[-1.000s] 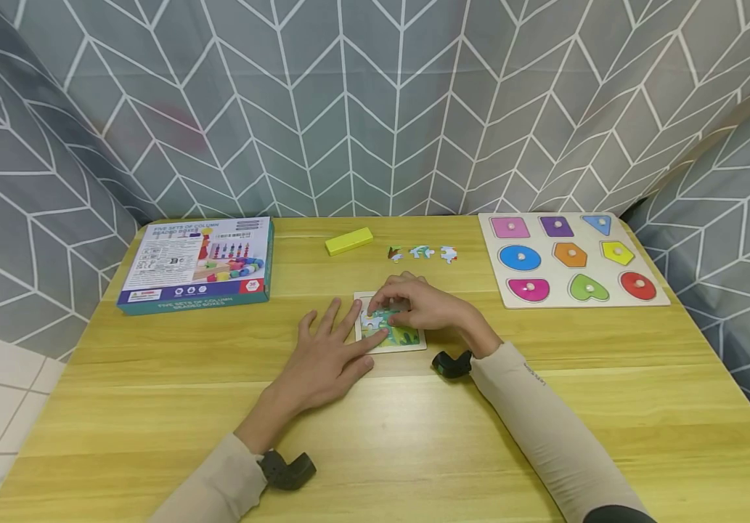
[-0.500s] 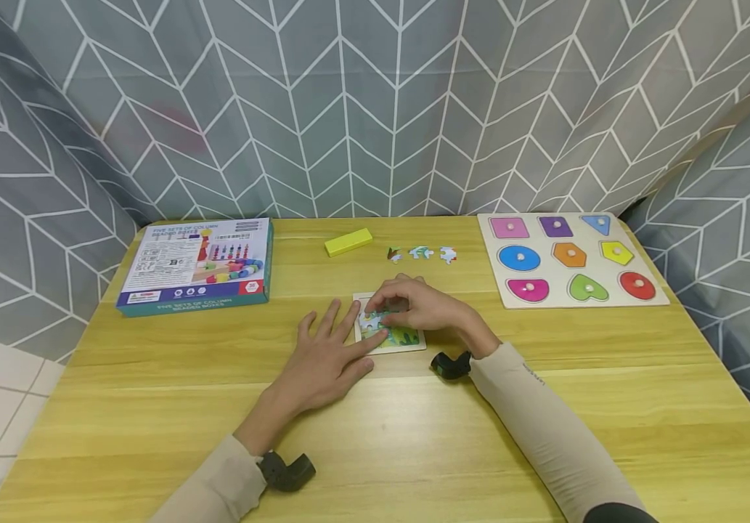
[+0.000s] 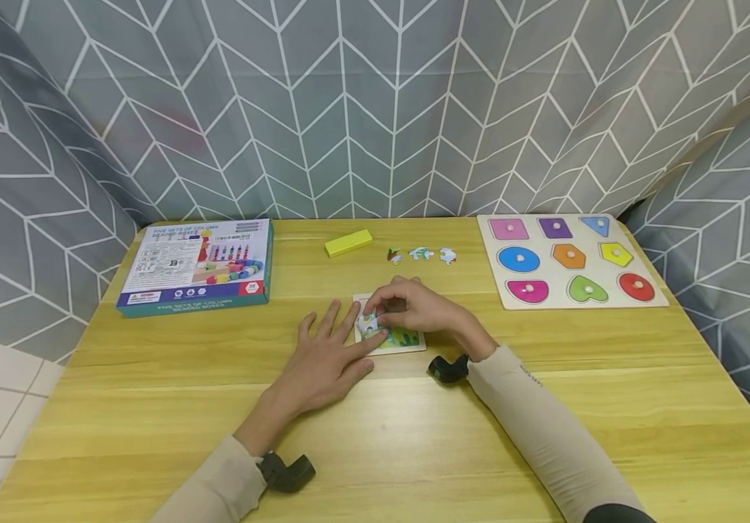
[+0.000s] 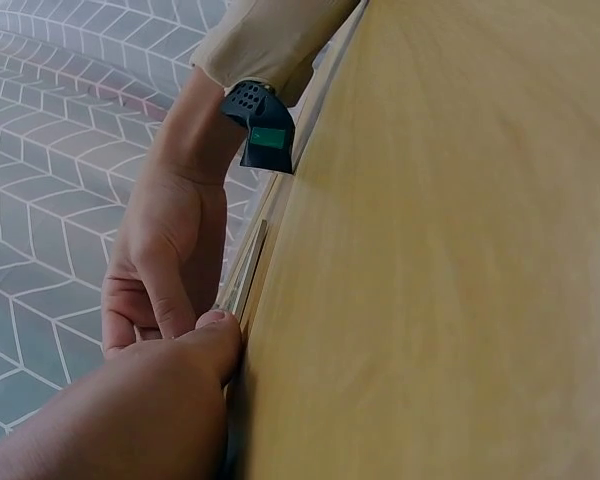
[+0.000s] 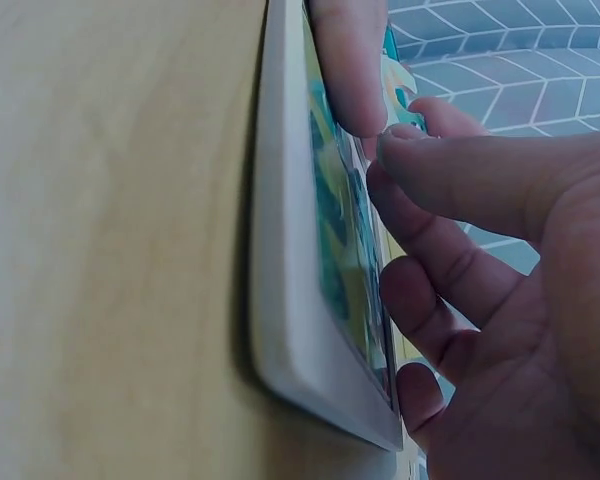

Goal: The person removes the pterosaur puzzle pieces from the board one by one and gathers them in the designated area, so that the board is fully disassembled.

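Observation:
In the head view, a small square jigsaw puzzle [image 3: 407,338] with a pale frame lies mid-table. My left hand [image 3: 324,363] lies with fingers spread at its left side, the index finger reaching over the puzzle's lower part. Above the puzzle, my right hand [image 3: 417,306] pinches a jigsaw piece [image 5: 395,88] between thumb and fingers. That piece looks pale with teal marks in the right wrist view, where it stands tilted up from the board. Part of the puzzle is hidden under both hands. Behind it, three loose jigsaw pieces [image 3: 421,253] lie in a row.
A yellow block [image 3: 348,243] lies at the back of the table. To the left stands a flat toy box [image 3: 194,266]. At the right is a wooden shape board [image 3: 549,272] with several coloured knobbed pieces. A grey patterned curtain [image 3: 375,109] hangs behind the table.
The right hand has shifted very slightly left and down over the puzzle, and more of the pale piece shows at its fingertips. The left hand stays in place.

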A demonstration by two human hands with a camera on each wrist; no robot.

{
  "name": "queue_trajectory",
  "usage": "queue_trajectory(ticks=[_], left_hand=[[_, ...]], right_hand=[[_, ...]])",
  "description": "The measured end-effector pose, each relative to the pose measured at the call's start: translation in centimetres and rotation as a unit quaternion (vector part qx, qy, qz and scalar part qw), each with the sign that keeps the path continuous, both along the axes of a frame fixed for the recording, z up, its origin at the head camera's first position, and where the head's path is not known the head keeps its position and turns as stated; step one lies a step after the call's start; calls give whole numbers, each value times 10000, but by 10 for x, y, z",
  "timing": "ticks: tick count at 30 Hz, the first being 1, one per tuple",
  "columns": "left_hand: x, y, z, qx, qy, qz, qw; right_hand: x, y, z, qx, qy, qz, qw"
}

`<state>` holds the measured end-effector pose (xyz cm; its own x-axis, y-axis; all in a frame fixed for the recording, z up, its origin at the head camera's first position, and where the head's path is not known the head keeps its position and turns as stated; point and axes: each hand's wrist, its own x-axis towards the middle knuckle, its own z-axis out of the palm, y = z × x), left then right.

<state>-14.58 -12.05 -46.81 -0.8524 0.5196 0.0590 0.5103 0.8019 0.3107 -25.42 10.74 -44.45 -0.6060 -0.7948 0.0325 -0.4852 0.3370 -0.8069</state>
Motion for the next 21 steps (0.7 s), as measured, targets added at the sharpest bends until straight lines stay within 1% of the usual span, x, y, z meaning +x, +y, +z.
queue_trajectory(ticks=[4,8,11,14,18,21], left_hand=[[0,0,0,67,-15,0,10000],[0,0,-1,115,-40,35,9999],[0,0,-2,109,-45,84,9999],[-1,0,-2,137,-15,154,9998],[-1,-1,-2,276,75,246,9993],[-2,-2,-3,371,177,303,9987]], right_hand=[[0,0,-1,-73,-149,35,9999],[-1,1,0,-283,-385,-64,9988],[-3,3,1,-484,-583,-224,9969],[-6,8,3,-624,-652,-483,9947],[-14,19,4,-717,-457,-930,9920],[-20,30,4,-826,-349,-1240,9882]])
